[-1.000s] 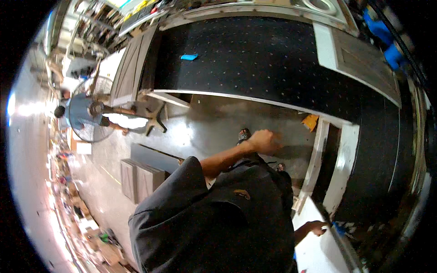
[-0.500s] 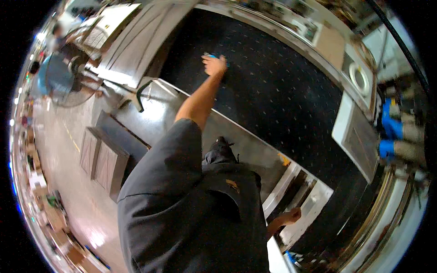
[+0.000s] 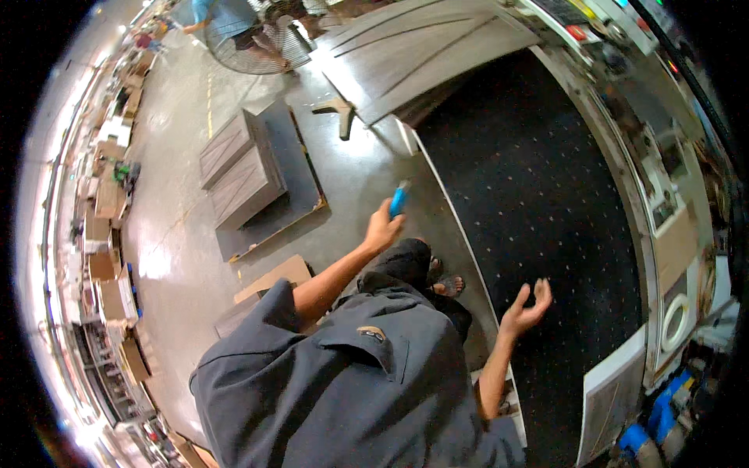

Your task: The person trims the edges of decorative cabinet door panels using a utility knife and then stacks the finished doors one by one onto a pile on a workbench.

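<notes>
My left hand (image 3: 382, 228) is closed around a slim blue-handled tool (image 3: 398, 200) with a short pale tip, of a kind I cannot make out. It is in front of my body, left of the black speckled table surface (image 3: 546, 187) and apart from it. My right hand (image 3: 528, 310) is over the near part of that surface, fingers spread and curled a little, with nothing in them. A grey wood-grain panel (image 3: 425, 58) lies beyond the table's far left end.
At left, wood-grain pieces (image 3: 243, 175) are stacked on a dark board on the floor. A caged fan (image 3: 261, 47) and a person's legs are behind. Cardboard boxes (image 3: 113, 288) line the left wall. A white ring (image 3: 674, 326) and a white-edged panel (image 3: 612, 398) are at right.
My left hand has drawn back from over the black surface toward my body, still holding the blue tool. My right hand has come up over the surface and opened. The view has turned left.
</notes>
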Tool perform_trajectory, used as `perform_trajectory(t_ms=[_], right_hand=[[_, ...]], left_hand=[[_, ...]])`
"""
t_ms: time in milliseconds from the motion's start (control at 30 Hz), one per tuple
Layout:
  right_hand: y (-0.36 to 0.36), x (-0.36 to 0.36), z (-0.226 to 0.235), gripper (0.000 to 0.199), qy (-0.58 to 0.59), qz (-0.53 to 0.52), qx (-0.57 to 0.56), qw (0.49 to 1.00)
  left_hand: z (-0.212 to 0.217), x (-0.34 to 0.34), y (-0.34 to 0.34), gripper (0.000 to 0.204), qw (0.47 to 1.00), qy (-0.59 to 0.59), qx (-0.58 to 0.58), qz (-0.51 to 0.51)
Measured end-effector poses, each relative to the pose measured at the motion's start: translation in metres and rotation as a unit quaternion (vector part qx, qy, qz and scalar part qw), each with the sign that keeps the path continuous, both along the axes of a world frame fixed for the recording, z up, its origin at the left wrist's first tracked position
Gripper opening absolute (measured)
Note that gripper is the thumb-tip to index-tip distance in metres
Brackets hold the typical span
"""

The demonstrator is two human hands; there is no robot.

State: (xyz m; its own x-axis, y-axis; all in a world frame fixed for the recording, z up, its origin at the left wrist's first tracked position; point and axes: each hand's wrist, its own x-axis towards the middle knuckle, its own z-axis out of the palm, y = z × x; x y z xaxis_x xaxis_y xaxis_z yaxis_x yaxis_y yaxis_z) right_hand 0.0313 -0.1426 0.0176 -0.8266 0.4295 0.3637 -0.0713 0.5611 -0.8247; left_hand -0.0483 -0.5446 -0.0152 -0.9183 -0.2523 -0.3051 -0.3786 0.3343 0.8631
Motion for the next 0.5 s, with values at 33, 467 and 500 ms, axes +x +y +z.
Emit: perform_trajectory(t_ms=[33, 467, 500], right_hand=[[-0.013, -0.037, 0.009, 0.057, 0.010, 0.052, 0.018, 0.998], [-0.380, -0.317, 0.110, 0.094, 0.004, 0.437, 0.327, 0.838], [-0.395, -0.327, 0.098, 0.095, -0.021, 0.438, 0.350, 0.828]], left_hand=[[0.001, 0.018, -0.029, 0.064, 0.999, -0.012, 0.001, 0.033], [0.000, -0.014, -0.183, 0.026, 0.977, 0.049, 0.065, 0.198], [0.019, -0.022, -0.184, 0.025, 0.980, 0.029, 0.084, 0.180]])
